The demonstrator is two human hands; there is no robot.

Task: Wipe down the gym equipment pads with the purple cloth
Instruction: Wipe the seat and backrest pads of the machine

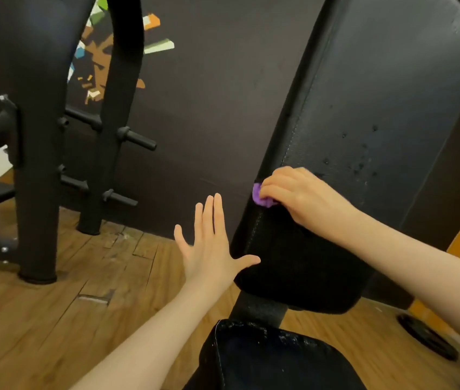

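A tall black back pad (378, 108) slopes up to the right, with dark wet spots on its face. My right hand (302, 192) grips a bunched purple cloth (259, 196) and presses it on the pad's left edge, low down; most of the cloth is hidden under my fingers. My left hand (212, 243) hovers beside the pad with fingers spread straight, its thumb tip near or touching the pad's left side. Below, the black seat pad (265, 361) shows white specks near its top edge.
A black plate rack (37, 164) with pegs (139, 139) stands on the left on the wooden floor (54, 319). A dark wall with a colourful mural (102, 52) is behind. A weight plate (428, 336) lies on the floor at the right.
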